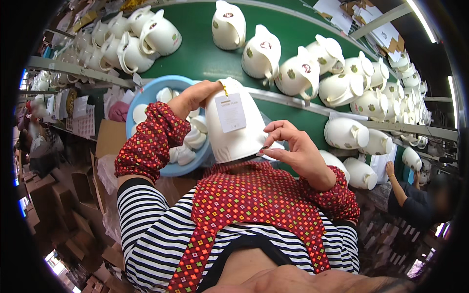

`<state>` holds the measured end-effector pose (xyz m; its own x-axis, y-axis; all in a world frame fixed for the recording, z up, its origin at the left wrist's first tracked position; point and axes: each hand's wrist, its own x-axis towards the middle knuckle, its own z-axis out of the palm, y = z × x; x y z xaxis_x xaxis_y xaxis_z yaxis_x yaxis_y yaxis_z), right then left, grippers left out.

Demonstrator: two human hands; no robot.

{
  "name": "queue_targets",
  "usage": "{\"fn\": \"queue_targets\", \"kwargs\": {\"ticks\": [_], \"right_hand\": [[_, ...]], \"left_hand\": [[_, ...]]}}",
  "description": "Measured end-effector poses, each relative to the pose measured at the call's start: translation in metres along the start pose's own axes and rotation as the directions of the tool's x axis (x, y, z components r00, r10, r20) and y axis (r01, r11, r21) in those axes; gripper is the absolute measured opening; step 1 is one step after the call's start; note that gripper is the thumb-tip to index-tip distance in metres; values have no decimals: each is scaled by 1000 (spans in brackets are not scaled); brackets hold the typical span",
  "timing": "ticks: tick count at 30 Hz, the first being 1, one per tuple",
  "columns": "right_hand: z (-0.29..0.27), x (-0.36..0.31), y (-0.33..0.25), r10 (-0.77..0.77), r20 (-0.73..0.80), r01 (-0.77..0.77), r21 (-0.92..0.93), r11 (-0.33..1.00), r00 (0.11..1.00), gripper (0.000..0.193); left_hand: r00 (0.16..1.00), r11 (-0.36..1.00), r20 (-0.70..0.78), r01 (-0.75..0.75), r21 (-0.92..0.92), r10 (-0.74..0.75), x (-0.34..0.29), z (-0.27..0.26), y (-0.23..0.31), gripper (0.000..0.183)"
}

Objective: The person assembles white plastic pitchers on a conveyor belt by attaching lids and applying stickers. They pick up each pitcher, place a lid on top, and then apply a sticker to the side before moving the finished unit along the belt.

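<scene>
A white jug [244, 139] leans against my apron, with a dark edge at its near end. My left hand [193, 97] is closed on its far end, the fingertips partly hidden behind it. A pale grey hang tag [231, 113] on a yellow cord lies against the jug's side. My right hand [295, 149] is beside the jug's right side, thumb and forefinger pinched close together near its lower edge. Whether something small is between them, I cannot make out. Left of the jug, a blue basin [134, 117] holds several white lids [195, 138].
Ahead runs a green conveyor belt [195, 61] with a metal rail, carrying several white jugs [261, 51] with handles. More jugs [347, 132] stand close on my right. Cardboard boxes [83, 188] lie at lower left. Another person's arm [398, 188] reaches in at the right.
</scene>
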<state>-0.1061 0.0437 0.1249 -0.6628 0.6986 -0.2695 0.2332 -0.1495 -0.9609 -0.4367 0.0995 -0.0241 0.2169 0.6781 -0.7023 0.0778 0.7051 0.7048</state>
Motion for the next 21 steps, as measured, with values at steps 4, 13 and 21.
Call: {"fn": "queue_targets", "kwargs": {"ticks": [4,13,21], "right_hand": [[6,-11,7,191,130,-190,-26,982,973,13],[23,-5,5,121,163,-80,-236,968,979,16],[33,2,8,0,164,64,-387,920,986,23]], "left_hand": [[986,990,119,109,88,-120,0,39,-26,53],[987,988,99,118,98,-127,-15,51,-9,43],[989,991,92,112,75,-119,-13,50,-12,43]]}}
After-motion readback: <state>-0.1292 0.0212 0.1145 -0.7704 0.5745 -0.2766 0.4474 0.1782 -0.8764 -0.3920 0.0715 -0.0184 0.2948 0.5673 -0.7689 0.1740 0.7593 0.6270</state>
